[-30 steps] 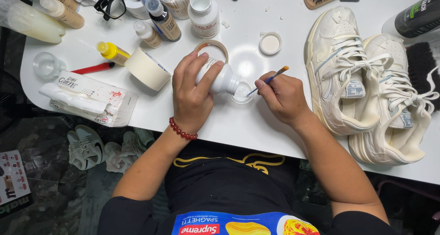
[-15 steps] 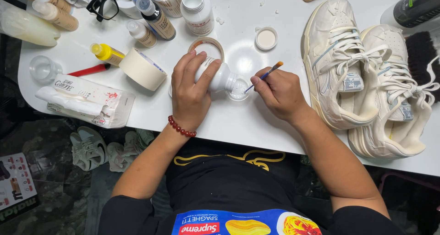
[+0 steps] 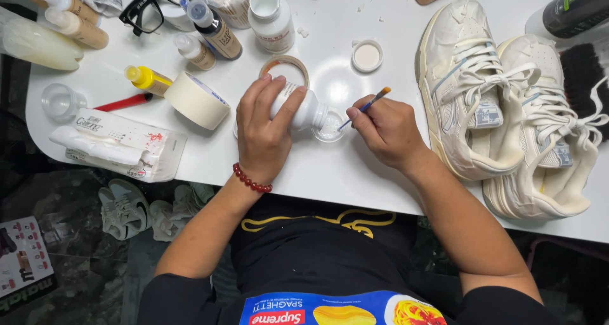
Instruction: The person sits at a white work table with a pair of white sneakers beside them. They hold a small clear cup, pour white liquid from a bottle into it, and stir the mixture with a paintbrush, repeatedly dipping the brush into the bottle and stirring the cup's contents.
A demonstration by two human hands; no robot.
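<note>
Now the left hand [image 3: 261, 135] has its fingers clenched around one white bottle [image 3: 304, 109], tipped over one small clear cup [image 3: 330, 127]; right-hand [image 3: 387, 131] fingers pinch one thin brush [image 3: 368, 103]. Two pale sneakers [image 3: 472, 90] sit on the counter [image 3: 330, 173].

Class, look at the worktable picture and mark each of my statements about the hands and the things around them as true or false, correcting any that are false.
1. The left hand holds a white bottle tipped on its side. True.
2. The right hand holds a pair of scissors. False: it holds a thin brush.
3. The bottle's mouth points at a small clear dish. True.
4. A red bead bracelet sits on the right wrist. False: it is on the left wrist.
5. Two pale sneakers lie on the table to the right of the hands. True.
6. The roll of tape is stacked on the sneakers. False: it lies left of the left hand.
</note>
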